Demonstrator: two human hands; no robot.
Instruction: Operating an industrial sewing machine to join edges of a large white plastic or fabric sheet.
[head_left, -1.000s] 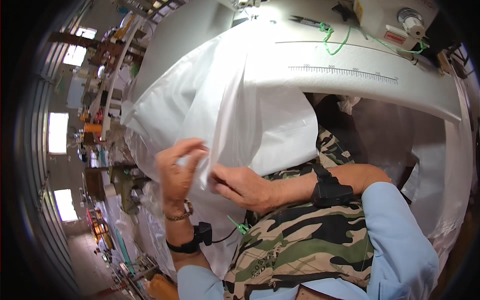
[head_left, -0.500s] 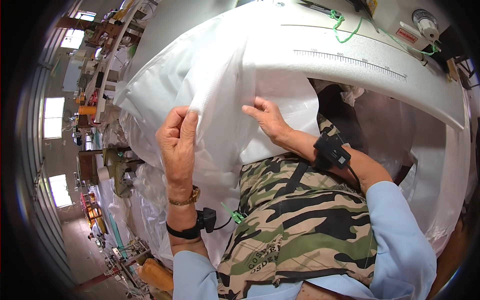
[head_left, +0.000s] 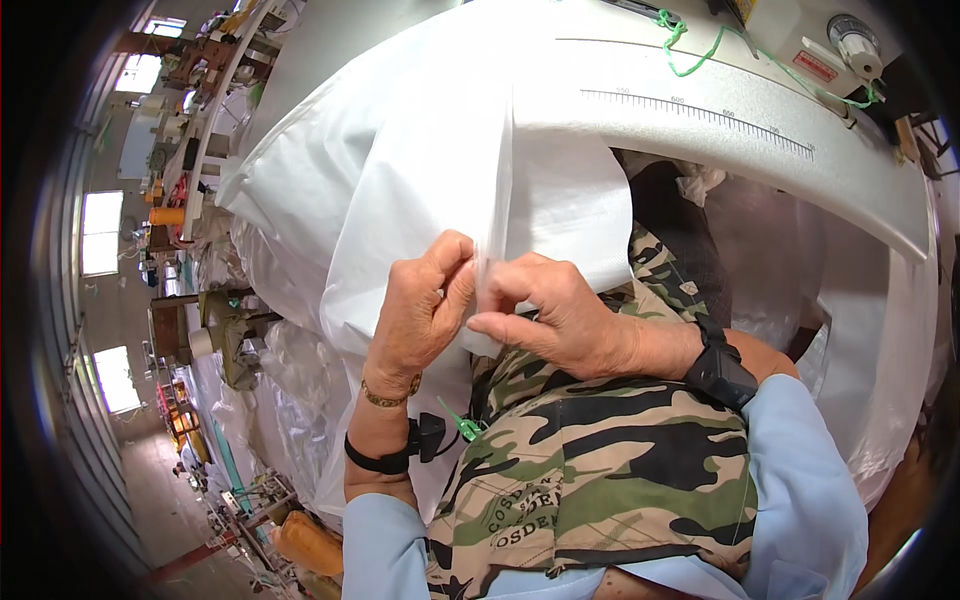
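A large white sheet point(head_left: 415, 150), smooth and slightly glossy, drapes from the table down toward my lap. A folded edge runs along it toward me. My left hand point(head_left: 425, 300) pinches that edge between thumb and fingers. Right beside it, my right hand point(head_left: 565, 315) has its fingers curled against the same edge, slightly blurred, with the thumb lower down. Its fingertips are partly hidden by the sheet. The two hands nearly touch above my camouflage apron point(head_left: 620, 460).
The white worktable point(head_left: 690, 75) has a printed ruler scale along its front edge. Part of a sewing machine point(head_left: 850, 45) and green thread point(head_left: 690, 70) are at the far right. Clear plastic point(head_left: 765, 235) hangs under the table edge. Cluttered workbenches line the left.
My left hand has moved right and slightly nearer. The right hand has come down and left, its fingers curling at the sheet's edge. The sheet's fold now hangs straighter between them.
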